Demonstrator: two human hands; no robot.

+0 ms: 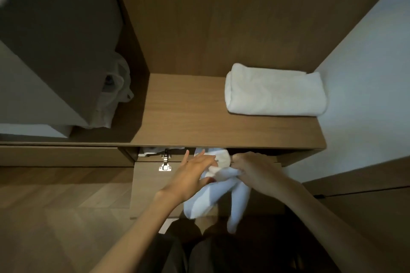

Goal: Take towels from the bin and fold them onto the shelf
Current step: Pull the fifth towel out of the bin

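Note:
A folded white towel lies on the right side of the wooden shelf. Just below the shelf's front edge, a second white towel hangs bunched between my hands, its ends dangling toward my legs. My right hand grips the towel's top at the right. My left hand reaches in from the left with straight fingers that touch the cloth. The bin under the shelf is mostly hidden; only a strip of white cloth shows in its opening.
An open cabinet door with a metal hinge hangs under the shelf. A plastic bag sits in the left compartment behind a dark panel. A white wall bounds the shelf on the right. Wooden floor lies at the lower left.

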